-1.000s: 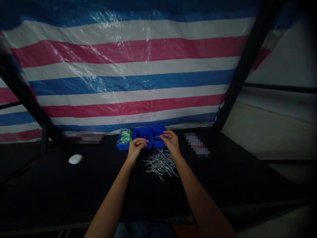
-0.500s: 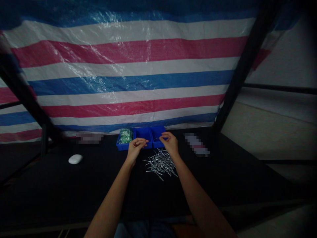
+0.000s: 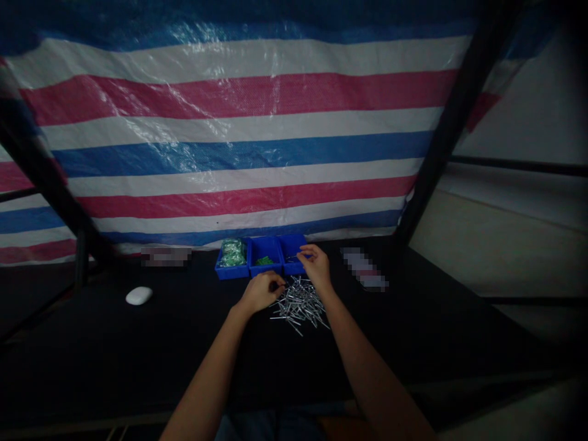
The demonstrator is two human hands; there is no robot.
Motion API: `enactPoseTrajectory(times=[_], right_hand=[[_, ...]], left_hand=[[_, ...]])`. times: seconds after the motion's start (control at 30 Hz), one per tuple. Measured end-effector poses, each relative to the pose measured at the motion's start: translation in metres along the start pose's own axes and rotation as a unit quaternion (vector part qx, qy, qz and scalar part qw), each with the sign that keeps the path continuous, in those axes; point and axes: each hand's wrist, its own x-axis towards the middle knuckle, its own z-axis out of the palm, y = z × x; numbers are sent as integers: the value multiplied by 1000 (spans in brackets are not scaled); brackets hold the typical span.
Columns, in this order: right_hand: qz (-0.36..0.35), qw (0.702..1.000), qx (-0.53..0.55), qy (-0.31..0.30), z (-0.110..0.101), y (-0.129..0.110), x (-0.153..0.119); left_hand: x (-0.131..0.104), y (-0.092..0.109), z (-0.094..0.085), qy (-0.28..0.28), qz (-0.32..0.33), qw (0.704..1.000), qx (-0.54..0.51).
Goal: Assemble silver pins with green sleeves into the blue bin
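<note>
A loose pile of thin silvery metal rods [image 3: 301, 304] lies on the black table. At the pile's upper left edge is my left hand [image 3: 261, 293], its fingers curled and the tips drawn together; whatever is between them is too small to make out. My right hand [image 3: 316, 264] is raised over the front of the right blue bin [image 3: 294, 269], thumb and fingers pinched. A thin metal rod [image 3: 291, 258] seems to stick out from this pinch to the left. Small green pieces [image 3: 264, 261] lie in the middle blue bin [image 3: 266, 271].
The left blue bin [image 3: 231, 274] holds green items in clear plastic. A white computer mouse [image 3: 139, 296] sits on the left of the table [image 3: 114, 355]. Blurred-out objects lie on both sides. Behind hangs a striped plastic sheet [image 3: 257, 147] between dark frame posts.
My left hand has come down from in front of the middle bin to the rod pile, uncovering the green pieces. My right hand has stayed nearly still at the right bin.
</note>
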Motion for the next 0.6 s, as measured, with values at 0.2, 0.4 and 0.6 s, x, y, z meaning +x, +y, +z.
enactPoseTrajectory(times=[0.2, 0.4, 0.6], right_hand=[[-24, 999, -30, 4, 3, -2, -5], [-43, 996, -73, -9, 8, -1, -10], [-51, 994, -92, -24, 12, -3, -15]], left_hand=[[-1, 0, 8, 1, -3, 998, 70], [0, 0, 17, -10, -19, 995, 97], [-1, -11, 6, -13, -47, 996, 73]])
